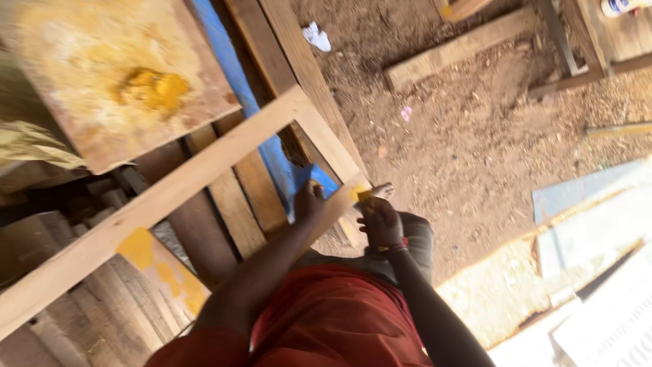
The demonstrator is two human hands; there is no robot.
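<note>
Left hand (pixel 309 202) grips frame (pixel 204 177) corner | right hand (pixel 380 221) pinches small yellow piece (pixel 365 196) against it | frame lies on counter (pixel 231 204) | looks stiff, light; hold by rails.

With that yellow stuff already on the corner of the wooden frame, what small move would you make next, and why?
Probably draw the right hand a little further along the frame corner, spreading the yellow paste at its fingertips. The paste sits only at the joint there, and the left hand grips the frame beside it, so the wood looks steadied.
</note>
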